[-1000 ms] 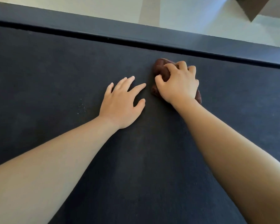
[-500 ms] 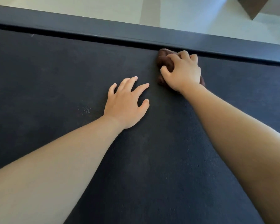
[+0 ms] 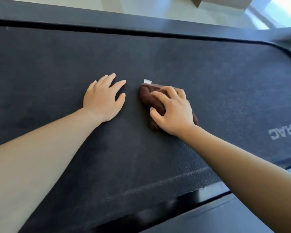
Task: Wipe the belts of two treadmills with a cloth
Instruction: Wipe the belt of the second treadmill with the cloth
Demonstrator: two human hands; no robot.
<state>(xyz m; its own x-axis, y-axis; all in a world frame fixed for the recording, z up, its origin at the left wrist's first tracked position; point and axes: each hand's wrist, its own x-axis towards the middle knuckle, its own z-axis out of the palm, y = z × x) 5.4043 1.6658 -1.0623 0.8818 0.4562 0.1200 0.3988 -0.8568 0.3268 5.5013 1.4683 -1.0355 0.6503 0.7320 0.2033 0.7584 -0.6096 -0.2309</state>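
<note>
Head view: right grip (image 3: 175,113) clutches cloth (image 3: 148,95) on belt (image 3: 225,78); left grip (image 3: 102,101) lies flat, released

Only legible print: pale grey lettering (image 3: 284,132) "TRAC" on the treadmill belt (image 3: 225,73), far right of my view, upside down to me. Letters before it are cut off at the frame edge. The white tag (image 3: 147,81) on the cloth (image 3: 149,96) is unreadable.

I see two bare forearms, one entering lower left of frame, one lower right. Both the left hand (image 3: 102,100) and the right hand (image 3: 173,111) are bare. Nails look short, but it's too blurred to be sure.
</note>
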